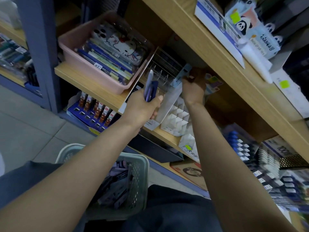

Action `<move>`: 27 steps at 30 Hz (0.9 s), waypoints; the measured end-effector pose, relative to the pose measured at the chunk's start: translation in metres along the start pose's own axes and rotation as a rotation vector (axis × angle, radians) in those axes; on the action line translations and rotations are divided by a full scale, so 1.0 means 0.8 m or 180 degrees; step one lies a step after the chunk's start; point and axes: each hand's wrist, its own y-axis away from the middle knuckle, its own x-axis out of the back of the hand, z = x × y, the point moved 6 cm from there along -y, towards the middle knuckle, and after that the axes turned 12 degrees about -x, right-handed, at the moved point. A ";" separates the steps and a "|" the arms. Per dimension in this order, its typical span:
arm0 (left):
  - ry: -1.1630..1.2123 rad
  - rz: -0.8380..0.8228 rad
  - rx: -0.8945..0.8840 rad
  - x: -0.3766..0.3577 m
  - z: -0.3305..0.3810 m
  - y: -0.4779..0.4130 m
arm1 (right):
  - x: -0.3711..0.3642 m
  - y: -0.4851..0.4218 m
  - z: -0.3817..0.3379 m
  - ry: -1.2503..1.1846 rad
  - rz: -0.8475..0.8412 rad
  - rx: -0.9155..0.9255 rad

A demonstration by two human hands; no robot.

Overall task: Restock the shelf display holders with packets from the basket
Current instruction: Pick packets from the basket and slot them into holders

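Observation:
My left hand is closed around a small bundle of purple pen packets, held upright in front of the middle shelf. My right hand reaches deeper under the upper shelf and pinches a light blue packet above a clear acrylic display holder. In front of that holder stands a white cardboard holder with empty slots. The grey perforated basket sits on my lap at the bottom, with several purple packets inside.
A pink tray of packets and phone cases sits on the shelf's left end. Panda-print packs lie on the upper shelf. A blue pen display stands on the lower shelf, more pen racks at right. Tiled floor lies at left.

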 end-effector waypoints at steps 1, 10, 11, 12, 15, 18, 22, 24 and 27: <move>0.0004 -0.0029 0.0000 -0.001 0.000 0.001 | 0.000 0.002 0.000 0.0056 0.0006 -0.0024; -0.0167 -0.0463 0.0073 -0.005 -0.001 0.007 | 0.008 0.081 0.006 -0.0281 0.0070 0.0726; -0.0241 -0.0551 0.0024 -0.006 0.001 0.009 | 0.002 0.091 0.005 -0.0285 -0.0311 0.0696; -0.0299 -0.0633 -0.0024 -0.007 0.003 0.010 | -0.005 0.100 0.004 -0.0299 -0.0749 0.0595; -0.0461 -0.0747 -0.0153 -0.007 0.008 0.014 | -0.010 0.116 -0.001 -0.0704 -0.1726 0.0053; -0.0387 -0.0798 -0.0197 -0.007 0.013 0.019 | 0.003 0.121 -0.001 -0.1312 -0.2010 -0.0358; -0.0220 -0.0638 -0.0033 -0.001 0.014 0.025 | 0.023 0.115 0.015 -0.2071 -0.1751 -0.0808; -0.0417 -0.0407 -0.0061 0.009 0.014 0.023 | 0.028 0.114 0.019 -0.1980 -0.1795 -0.0723; -0.0581 -0.0002 -0.0131 0.024 0.015 0.019 | 0.031 0.120 0.023 -0.1585 -0.2001 -0.0518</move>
